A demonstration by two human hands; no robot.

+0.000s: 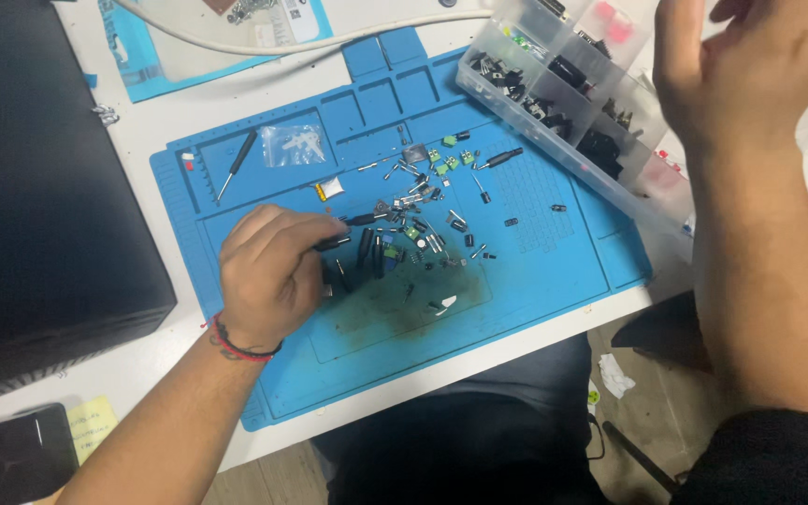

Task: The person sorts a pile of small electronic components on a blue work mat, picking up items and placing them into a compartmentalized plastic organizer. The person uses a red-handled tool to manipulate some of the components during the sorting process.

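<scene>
My left hand (271,271) rests on a blue work mat (535,281), its fingertips pinching a small black cylindrical part (333,243) at the edge of a scatter of small electronic parts (423,224). Black cylinders, green terminal blocks and small metal pieces make up the scatter. My right hand (750,65) hangs in the air above a clear compartment box (572,89) at the upper right, fingers apart, holding nothing. A red and black band circles my left wrist.
A small black screwdriver (238,165) and a clear plastic bag (294,145) lie in the mat's upper trays. A large black case (39,187) stands at the left. A white cable (310,42) runs along the back. A yellow sticky note (91,425) lies at the lower left.
</scene>
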